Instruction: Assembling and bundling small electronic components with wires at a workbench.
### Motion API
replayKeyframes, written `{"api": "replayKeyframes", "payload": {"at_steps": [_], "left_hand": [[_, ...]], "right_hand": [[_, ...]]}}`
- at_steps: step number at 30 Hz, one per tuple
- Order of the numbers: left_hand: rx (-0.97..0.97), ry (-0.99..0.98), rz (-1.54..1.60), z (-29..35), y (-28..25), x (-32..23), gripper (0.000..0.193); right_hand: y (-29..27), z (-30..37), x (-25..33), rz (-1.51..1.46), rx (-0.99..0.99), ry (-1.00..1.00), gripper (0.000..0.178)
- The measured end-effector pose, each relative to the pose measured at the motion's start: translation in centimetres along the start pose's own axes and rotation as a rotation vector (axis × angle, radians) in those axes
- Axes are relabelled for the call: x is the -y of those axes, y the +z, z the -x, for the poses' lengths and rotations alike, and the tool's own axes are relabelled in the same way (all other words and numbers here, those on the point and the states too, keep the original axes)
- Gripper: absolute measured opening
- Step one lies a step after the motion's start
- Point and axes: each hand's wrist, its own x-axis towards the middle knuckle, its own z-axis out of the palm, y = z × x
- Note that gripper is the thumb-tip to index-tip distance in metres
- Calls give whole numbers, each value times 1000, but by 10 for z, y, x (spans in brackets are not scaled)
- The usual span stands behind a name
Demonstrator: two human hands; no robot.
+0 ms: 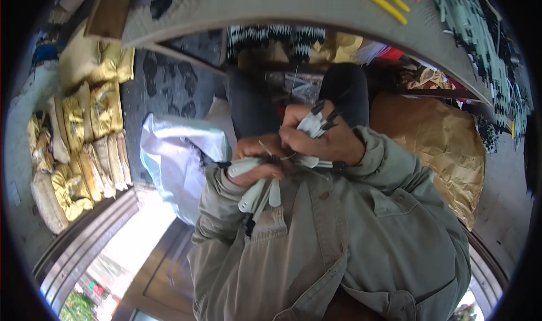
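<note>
Close in front of my chest, both hands are together with fingers closed. My left hand [251, 149] grips a bundle of flat white strips [245, 167] with rounded, holed ends. More strips of the bundle [262, 199] fan out below it, one with a black tip. My right hand [339, 143] is closed around white strips with black ends [314, 122] that stick up between its fingers. A thin pale wire or tie [264, 148] shows near the place where the hands meet. The fingertips there partly hide one another, so what they pinch cannot be seen.
A curved grey worktop [254, 7] lies ahead, with yellow-handled pliers [384, 2] and a pile of white and black strips [474, 44] at right. A white sack [180, 151] stands left, a brown paper sack [435, 146] right. Wrapped packs [84, 146] are stacked far left.
</note>
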Motion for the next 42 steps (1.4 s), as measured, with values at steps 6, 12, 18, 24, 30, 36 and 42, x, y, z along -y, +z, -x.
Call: {"api": "replayKeyframes", "payload": {"at_steps": [6, 12, 18, 24, 30, 36, 42], "left_hand": [[-179, -70, -251, -15, 2, 2, 9], [-463, -165, -22, -27, 28, -12, 13], [-420, -242, 73, -24, 11, -10, 12], [-93, 149, -281, 72, -56, 61, 21], [-135, 213, 84, 29, -100, 92, 29], [9, 111, 68, 22, -108, 85, 38], [-25, 229, 70, -19, -56, 22, 21]], "right_hand": [[-13, -9, -14, 75, -78, -8, 12], [-15, -6, -14, 67, -175, 36, 25], [-35, -14, -17, 126, 4, -50, 35], [-195, -78, 45, 285, -91, -329, 52], [-409, -154, 27, 1126, -1365, -262, 33], [-409, -174, 19, 1140, -1435, 230, 30], [-356, -135, 66, 447, -1113, -195, 52]]}}
